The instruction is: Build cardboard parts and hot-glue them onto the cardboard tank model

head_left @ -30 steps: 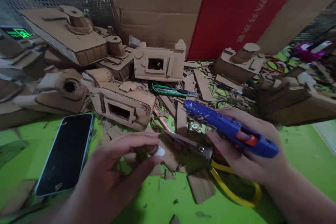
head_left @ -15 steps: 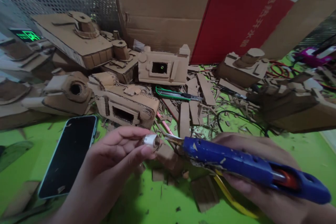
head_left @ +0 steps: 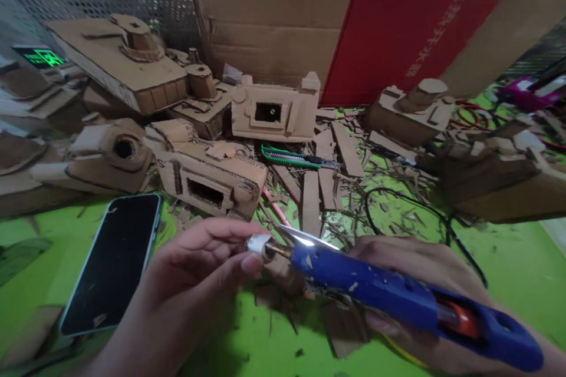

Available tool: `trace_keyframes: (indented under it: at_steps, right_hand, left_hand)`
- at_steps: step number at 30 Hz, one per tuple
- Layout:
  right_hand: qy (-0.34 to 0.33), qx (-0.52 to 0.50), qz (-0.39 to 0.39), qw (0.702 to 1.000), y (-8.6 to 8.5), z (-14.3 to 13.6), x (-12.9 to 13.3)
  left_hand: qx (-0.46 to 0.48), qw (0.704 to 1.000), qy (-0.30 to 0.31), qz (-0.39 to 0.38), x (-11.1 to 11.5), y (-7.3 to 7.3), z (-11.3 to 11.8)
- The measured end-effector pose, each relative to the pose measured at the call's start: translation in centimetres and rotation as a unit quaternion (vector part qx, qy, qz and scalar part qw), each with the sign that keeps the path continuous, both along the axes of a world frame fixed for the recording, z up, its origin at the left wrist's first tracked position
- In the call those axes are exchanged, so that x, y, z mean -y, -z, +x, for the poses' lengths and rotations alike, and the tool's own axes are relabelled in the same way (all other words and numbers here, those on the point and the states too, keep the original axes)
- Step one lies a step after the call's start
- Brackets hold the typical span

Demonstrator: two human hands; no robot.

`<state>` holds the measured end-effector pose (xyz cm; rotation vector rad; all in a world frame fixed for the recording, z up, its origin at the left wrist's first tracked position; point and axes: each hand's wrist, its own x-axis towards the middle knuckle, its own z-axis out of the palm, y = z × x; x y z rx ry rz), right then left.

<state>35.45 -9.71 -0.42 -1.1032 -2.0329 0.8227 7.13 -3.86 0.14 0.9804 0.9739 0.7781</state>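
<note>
Between the thumb and fingers of my left hand (head_left: pixel 194 277) is a small rolled ring of cardboard (head_left: pixel 260 246) with a white outer face. My right hand (head_left: pixel 420 277) is wrapped round a blue hot glue gun (head_left: pixel 367 288) with an orange part in its rear slot. The gun's brass-coloured nozzle (head_left: pixel 279 250) points left and meets the open end of the ring. A shiny, thin metal blade (head_left: pixel 307 238) lies along the gun's far side; its other end is hidden, so I cannot tell whether my right hand holds it too.
Cardboard model tanks (head_left: pixel 119 70) crowd the left and back, more (head_left: pixel 407 109) stand at right. A cardboard body with a slot (head_left: pixel 207 182) sits just beyond my left hand. A green utility knife (head_left: pixel 292 156), scraps (head_left: pixel 347 150), a phone (head_left: pixel 112 265) and a black cable (head_left: pixel 407 193) lie about.
My right hand has brought the glue gun left and slightly down, so its nozzle now reaches the ring's opening. More of the blade shows. The left hand has shifted only slightly.
</note>
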Motion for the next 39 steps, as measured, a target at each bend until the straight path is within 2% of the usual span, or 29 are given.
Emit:
trace_keyframes:
  at_steps: [6, 17, 23, 32, 39]
  right_hand:
    - [0.011, 0.007, 0.005, 1.0, 0.61, 0.29, 0.15]
    - [0.002, -0.002, 0.003, 1.0, 0.11, 0.12, -0.3]
    - [0.015, 0.004, 0.025, 1.0, -0.09, 0.05, -0.24]
    - [-0.005, 0.032, 0.021, 0.999, 0.16, 0.24, -0.16]
    - [-0.025, -0.006, 0.016, 1.0, 0.3, 0.16, -0.2]
  left_hand:
    - [0.0, 1.0, 0.001, 0.0, -0.05, -0.03, 0.05]
    - [-0.029, 0.999, -0.026, -0.005, 0.19, -0.6, 0.04]
    - [-0.075, 0.996, -0.037, 0.041, 0.0, -0.29, -0.24]
    - [-0.094, 0.993, -0.048, 0.059, 0.02, -0.14, -0.39]
    - [-0.12, 0.988, -0.063, 0.07, 0.0, -0.46, -0.07]
